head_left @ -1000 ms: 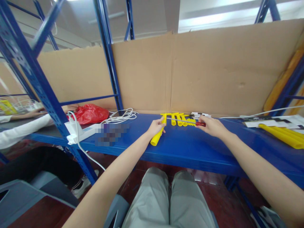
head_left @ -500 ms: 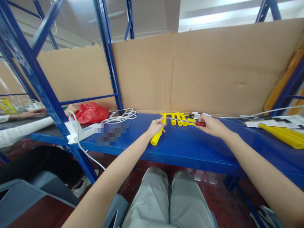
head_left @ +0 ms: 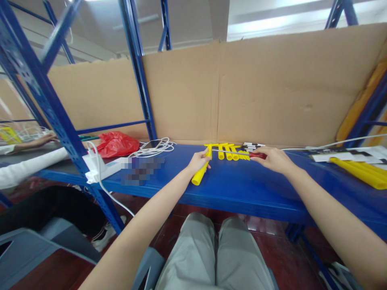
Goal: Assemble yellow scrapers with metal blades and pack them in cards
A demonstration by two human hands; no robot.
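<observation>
My left hand (head_left: 199,160) is closed around a yellow plastic tube (head_left: 198,177), which slants up and away from me over the blue tabletop. My right hand (head_left: 270,157) grips the red handle of a screwdriver (head_left: 258,155). Its long metal shaft runs leftward, and the tip meets the upper part of the tube beside my left fingers; the exact contact is too small to make out. Behind the shaft lie several shorter yellow tube pieces (head_left: 229,156), joined to a yellow part along the back.
Left of me are a white power strip (head_left: 107,168), a coiled white cable (head_left: 157,147) and a red plastic bag (head_left: 117,143). More yellow tubes (head_left: 359,172) lie at the right. A cardboard panel (head_left: 272,88) closes off the back. A co-worker's sleeve (head_left: 33,165) shows beyond the blue post.
My right hand has shifted slightly to the right and turned about the screwdriver handle. My left hand and the tube stay put. The co-worker's hand has left the red bag.
</observation>
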